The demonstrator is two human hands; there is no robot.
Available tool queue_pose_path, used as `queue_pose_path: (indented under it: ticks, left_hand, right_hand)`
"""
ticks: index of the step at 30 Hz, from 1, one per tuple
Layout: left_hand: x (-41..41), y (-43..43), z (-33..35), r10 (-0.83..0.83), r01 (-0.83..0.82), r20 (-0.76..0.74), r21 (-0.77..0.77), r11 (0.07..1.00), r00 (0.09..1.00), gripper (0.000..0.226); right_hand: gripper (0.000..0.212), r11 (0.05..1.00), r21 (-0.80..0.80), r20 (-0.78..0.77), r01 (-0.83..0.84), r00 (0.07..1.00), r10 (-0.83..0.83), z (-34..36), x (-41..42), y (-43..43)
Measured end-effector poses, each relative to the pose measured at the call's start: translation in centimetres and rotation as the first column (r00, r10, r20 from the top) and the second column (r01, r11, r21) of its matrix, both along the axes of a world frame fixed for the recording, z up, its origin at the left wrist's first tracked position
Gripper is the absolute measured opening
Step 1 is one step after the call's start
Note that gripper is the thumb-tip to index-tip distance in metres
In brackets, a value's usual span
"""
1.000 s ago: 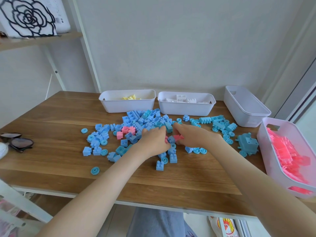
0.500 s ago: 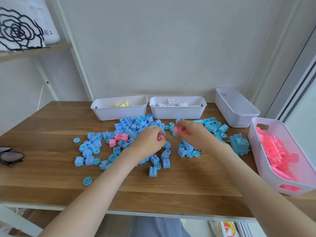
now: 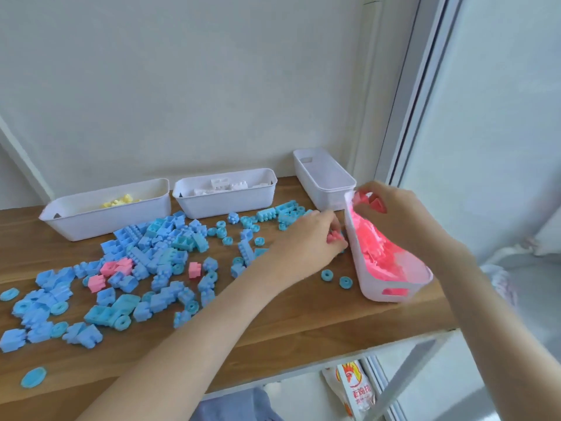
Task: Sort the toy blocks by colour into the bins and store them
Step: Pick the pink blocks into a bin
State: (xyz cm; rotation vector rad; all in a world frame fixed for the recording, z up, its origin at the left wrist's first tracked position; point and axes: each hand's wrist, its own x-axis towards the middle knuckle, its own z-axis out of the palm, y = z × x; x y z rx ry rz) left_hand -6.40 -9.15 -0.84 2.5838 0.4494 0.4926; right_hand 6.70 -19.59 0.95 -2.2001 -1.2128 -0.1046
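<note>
Toy blocks [image 3: 158,247], nearly all blue, lie scattered over the wooden table [image 3: 273,323], from nine o'clock round to seven o'clock of the left hand [image 3: 306,244]. A few loose pink ones [image 3: 117,267] sit among them. The left hand's fingers are curled round a pink block [image 3: 334,238], held just beside the wall of the pink-filled bin [image 3: 394,294] at its three o'clock. At its one o'clock the right hand [image 3: 394,214] hangs over the far end of that bin, fingers bent round pink pieces [image 3: 377,205]. Along the wall, from ten to one o'clock of the left hand, stand a bin of yellow blocks [image 3: 106,220], a bin of white blocks [image 3: 224,202] and a third white bin [image 3: 324,183].
</note>
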Motion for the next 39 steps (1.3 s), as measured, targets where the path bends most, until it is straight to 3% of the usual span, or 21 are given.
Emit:
queue_pose_path:
  ticks: [3, 9, 16, 20, 25, 30, 33, 36, 39]
  left_hand:
    - [3.4, -1.6, 0.0, 0.0, 0.001, 0.062, -0.016, 1.0, 0.998, 0.02]
    - [7.0, -3.1, -1.1, -0.031, 0.049, -0.132, 0.137, 0.989, 0.991, 0.027]
    - [5.9, -2.4, -1.1, -0.115, 0.124, -0.142, 0.057, 0.991, 0.983, 0.03]
    - [4.7, -2.0, -0.9, -0.17, 0.172, -0.135, 0.004, 0.985, 0.976, 0.033]
    - [4.2, -1.2, -0.9, -0.187, 0.19, -0.152, 0.004, 0.982, 0.971, 0.02]
    - [3.8, -0.8, -1.1, -0.205, 0.199, -0.142, -0.055, 0.978, 0.968, 0.017]
    - [3.7, -1.0, -1.3, -0.219, 0.224, -0.134, 0.025, 0.974, 0.967, 0.025]
    - [3.8, -1.8, -1.6, -0.216, 0.262, -0.234, 0.185, 0.947, 0.948, 0.045]
    - [4.1, -1.9, -1.6, -0.24, 0.277, -0.211, 0.17, 0.946, 0.948, 0.038]
  right_hand:
    - [0.022, 0.999, 0.0, 0.018, 0.05, 0.999, -0.05, -1.7, 2.3, -1.3]
    - [0.031, 0.994, -0.106, 0.037, -0.027, 0.999, 0.031, -4.9, 3.4, -1.7]
    - [0.039, 0.98, -0.198, 0.139, 0.026, 0.99, 0.002, -5.3, 3.6, -1.3]
    - [0.029, 0.994, -0.104, 0.096, -0.017, 0.995, 0.027, -4.5, 4.1, -1.4]
    - [0.021, 0.999, 0.005, 0.014, -0.032, 0.999, 0.032, -3.6, 5.3, -1.2]
    - [0.028, 0.983, -0.178, -0.016, -0.034, 0.999, 0.032, -3.3, 5.8, -0.9]
    - [0.043, 0.961, -0.277, -0.01, 0.006, 1.0, -0.009, -3.7, 5.5, -0.6]
    - [0.042, 0.983, -0.182, -0.043, 0.032, 0.998, -0.041, -4.2, 5.0, -0.6]
    - [0.035, 0.998, -0.058, -0.083, 0.014, 0.996, -0.019, -3.8, 4.5, -1.5]
